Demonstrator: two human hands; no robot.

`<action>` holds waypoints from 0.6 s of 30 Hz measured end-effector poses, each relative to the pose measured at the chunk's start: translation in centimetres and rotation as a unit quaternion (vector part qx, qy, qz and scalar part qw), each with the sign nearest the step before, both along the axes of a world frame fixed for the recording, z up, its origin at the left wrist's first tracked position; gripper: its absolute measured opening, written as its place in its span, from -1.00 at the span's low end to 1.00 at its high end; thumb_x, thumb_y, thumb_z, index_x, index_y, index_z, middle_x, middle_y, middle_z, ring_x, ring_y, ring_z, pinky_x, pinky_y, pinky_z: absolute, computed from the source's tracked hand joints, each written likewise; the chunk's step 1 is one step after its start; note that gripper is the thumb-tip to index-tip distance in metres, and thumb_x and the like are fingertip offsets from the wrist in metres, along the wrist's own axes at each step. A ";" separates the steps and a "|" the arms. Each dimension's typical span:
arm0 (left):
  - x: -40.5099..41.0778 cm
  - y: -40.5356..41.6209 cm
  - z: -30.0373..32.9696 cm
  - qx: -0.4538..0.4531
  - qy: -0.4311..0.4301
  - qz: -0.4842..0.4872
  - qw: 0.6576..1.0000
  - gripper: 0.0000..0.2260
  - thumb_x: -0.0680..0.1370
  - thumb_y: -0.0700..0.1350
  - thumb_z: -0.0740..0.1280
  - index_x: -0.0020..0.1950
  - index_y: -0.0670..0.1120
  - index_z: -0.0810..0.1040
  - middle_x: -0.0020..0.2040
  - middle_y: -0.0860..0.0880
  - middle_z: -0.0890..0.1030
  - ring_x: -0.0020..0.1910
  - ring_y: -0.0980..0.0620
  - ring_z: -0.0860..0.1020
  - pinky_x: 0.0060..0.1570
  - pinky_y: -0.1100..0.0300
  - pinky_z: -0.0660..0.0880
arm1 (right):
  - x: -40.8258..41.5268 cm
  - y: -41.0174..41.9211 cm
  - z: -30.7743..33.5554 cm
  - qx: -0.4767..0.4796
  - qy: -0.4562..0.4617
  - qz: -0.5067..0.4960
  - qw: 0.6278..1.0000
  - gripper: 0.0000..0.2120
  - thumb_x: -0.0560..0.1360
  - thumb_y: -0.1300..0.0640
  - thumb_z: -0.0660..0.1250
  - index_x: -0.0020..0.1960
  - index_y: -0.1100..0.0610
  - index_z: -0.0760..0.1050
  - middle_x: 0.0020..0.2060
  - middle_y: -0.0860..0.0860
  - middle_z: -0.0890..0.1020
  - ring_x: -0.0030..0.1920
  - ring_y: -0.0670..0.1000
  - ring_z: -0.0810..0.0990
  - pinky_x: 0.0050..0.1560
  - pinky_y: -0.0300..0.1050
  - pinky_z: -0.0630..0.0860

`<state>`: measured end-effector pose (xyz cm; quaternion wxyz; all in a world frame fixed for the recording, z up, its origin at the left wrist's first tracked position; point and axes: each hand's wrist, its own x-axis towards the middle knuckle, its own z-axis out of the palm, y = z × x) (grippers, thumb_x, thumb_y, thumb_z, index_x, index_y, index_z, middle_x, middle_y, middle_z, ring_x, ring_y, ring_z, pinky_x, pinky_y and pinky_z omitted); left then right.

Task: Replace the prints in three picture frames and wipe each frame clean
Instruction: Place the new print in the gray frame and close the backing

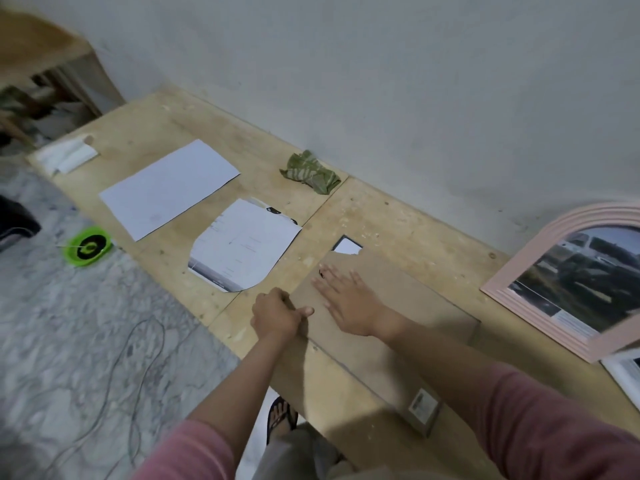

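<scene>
At six o'clock on the wooden surface [398, 216] lies a frame's brown backing board [391, 306], face down. Left hand [275, 315] curls its grip around the board's near-left edge; right hand [346, 299] presses flat, fingers straight. Pink arched frame [540, 292] sits at three o'clock, green cloth [310, 172] at twelve.

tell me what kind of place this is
Probably a home room used as a makeshift workspace: a bare plywood worktop against a plain white wall, and a marble-patterned floor with a loose cable.
</scene>
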<state>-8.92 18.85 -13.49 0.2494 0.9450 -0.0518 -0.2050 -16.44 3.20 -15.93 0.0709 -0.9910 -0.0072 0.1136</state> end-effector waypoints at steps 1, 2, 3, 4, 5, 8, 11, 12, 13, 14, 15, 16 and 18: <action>0.2 0.0 -0.1 0.001 0.005 0.000 1.000 -0.52 0.25 0.16 0.56 0.00 -0.04 0.50 0.04 -0.08 0.51 0.08 -0.11 0.52 0.01 0.05 0.46 | 0.0 0.1 -0.2 0.009 -0.005 -0.010 1.000 -0.37 0.50 -0.07 -0.31 0.54 0.06 -0.07 0.54 0.08 -0.10 0.53 0.07 -0.12 0.45 0.18 -0.05; 0.5 0.0 -0.1 0.007 0.010 -0.002 1.000 -0.53 0.24 0.17 0.56 -0.05 -0.02 0.46 0.03 -0.08 0.51 0.06 -0.11 0.52 0.00 0.04 0.47 | 0.0 0.1 -0.3 0.018 -0.008 -0.019 1.000 -0.34 0.47 -0.09 -0.33 0.54 0.05 -0.04 0.54 0.08 -0.08 0.53 0.07 -0.11 0.46 0.17 -0.04; 0.7 -0.1 -0.2 0.016 0.016 -0.003 1.000 -0.53 0.23 0.17 0.56 -0.08 -0.01 0.42 0.02 -0.07 0.51 0.05 -0.11 0.52 0.00 0.03 0.47 | 0.0 0.2 -0.5 0.025 -0.012 -0.024 0.999 -0.34 0.47 -0.08 -0.31 0.54 0.06 -0.01 0.54 0.08 -0.05 0.53 0.07 -0.08 0.46 0.16 -0.01; 0.9 -0.2 -0.1 0.022 0.021 -0.007 1.000 -0.52 0.23 0.18 0.56 -0.10 0.00 0.39 0.02 -0.07 0.51 0.05 -0.11 0.52 0.00 0.03 0.47 | -0.1 0.3 -0.4 0.030 -0.021 -0.028 0.999 -0.35 0.47 -0.07 -0.27 0.53 0.07 0.02 0.54 0.09 -0.01 0.53 0.09 -0.05 0.45 0.16 0.02; 1.0 -0.3 -0.2 0.027 0.025 -0.012 0.999 -0.51 0.23 0.19 0.56 -0.10 0.00 0.39 0.02 -0.06 0.51 0.05 -0.11 0.51 0.00 0.02 0.48 | -0.2 0.5 -0.4 0.036 -0.027 -0.031 0.998 -0.37 0.48 -0.05 -0.22 0.53 0.07 0.07 0.53 0.10 0.04 0.53 0.10 0.00 0.44 0.16 0.05; 1.0 -0.5 -0.3 0.043 0.024 -0.030 0.998 -0.50 0.24 0.21 0.54 -0.08 0.00 0.37 0.03 -0.08 0.49 0.05 -0.12 0.50 -0.02 0.04 0.46 | -0.2 0.6 -0.3 0.062 -0.033 -0.036 0.997 -0.38 0.46 -0.01 -0.11 0.50 0.09 0.14 0.51 0.12 0.13 0.51 0.12 0.08 0.43 0.11 0.10; 0.7 -0.4 0.2 0.061 0.015 -0.041 0.997 -0.50 0.27 0.24 0.51 -0.07 -0.01 0.36 0.03 -0.08 0.47 0.06 -0.12 0.49 -0.07 0.08 0.41 | 0.0 0.8 0.0 0.063 -0.038 -0.037 0.997 -0.39 0.43 0.01 -0.05 0.45 0.14 0.25 0.46 0.18 0.25 0.47 0.18 0.20 0.39 0.13 0.22; 0.6 -0.2 0.4 0.063 0.010 -0.044 0.997 -0.50 0.28 0.25 0.50 -0.05 -0.02 0.37 0.03 -0.08 0.47 0.06 -0.11 0.49 -0.08 0.09 0.40 | 0.2 1.0 0.2 0.056 -0.030 -0.038 0.997 -0.39 0.42 0.01 -0.04 0.44 0.15 0.27 0.44 0.20 0.28 0.45 0.20 0.24 0.36 0.15 0.25; 0.5 0.2 0.4 0.055 0.003 -0.047 0.997 -0.51 0.30 0.26 0.48 -0.03 -0.03 0.40 0.03 -0.07 0.48 0.06 -0.11 0.49 -0.08 0.09 0.40 | 0.4 1.1 0.5 0.047 -0.023 -0.038 0.998 -0.38 0.41 0.00 -0.04 0.42 0.17 0.30 0.42 0.22 0.32 0.43 0.23 0.28 0.34 0.16 0.29; 0.3 0.5 0.2 0.037 -0.007 -0.050 0.998 -0.53 0.33 0.25 0.46 0.01 -0.04 0.45 0.04 -0.08 0.48 0.07 -0.11 0.49 -0.05 0.09 0.41 | 0.5 1.1 0.7 0.039 -0.016 -0.040 0.998 -0.37 0.40 0.00 -0.04 0.40 0.18 0.33 0.39 0.24 0.35 0.40 0.25 0.32 0.32 0.17 0.32; 0.0 1.0 0.0 0.018 -0.018 -0.047 0.999 -0.55 0.37 0.23 0.43 0.06 -0.04 0.49 0.05 -0.08 0.48 0.08 -0.12 0.49 -0.02 0.07 0.41 | 0.6 1.2 0.9 0.031 -0.014 -0.039 0.999 -0.36 0.39 -0.01 -0.05 0.39 0.20 0.34 0.37 0.26 0.37 0.38 0.26 0.35 0.29 0.18 0.34; -0.4 1.5 -0.1 0.003 -0.030 -0.031 0.999 -0.60 0.41 0.21 0.41 0.08 -0.03 0.52 0.05 -0.09 0.48 0.10 -0.13 0.49 0.02 0.06 0.40 | 0.6 1.3 1.1 0.023 -0.009 -0.036 0.999 -0.36 0.39 -0.01 -0.07 0.40 0.20 0.33 0.37 0.26 0.37 0.37 0.27 0.36 0.29 0.18 0.34; -1.4 2.0 -0.2 0.008 -0.051 0.036 0.998 -0.65 0.43 0.19 0.38 0.10 0.01 0.54 0.09 -0.08 0.45 0.17 -0.12 0.44 0.12 0.02 0.32 | 0.5 1.7 1.5 -0.006 -0.012 -0.033 0.999 -0.39 0.46 0.01 -0.06 0.47 0.19 0.20 0.44 0.24 0.24 0.45 0.24 0.22 0.37 0.17 0.22</action>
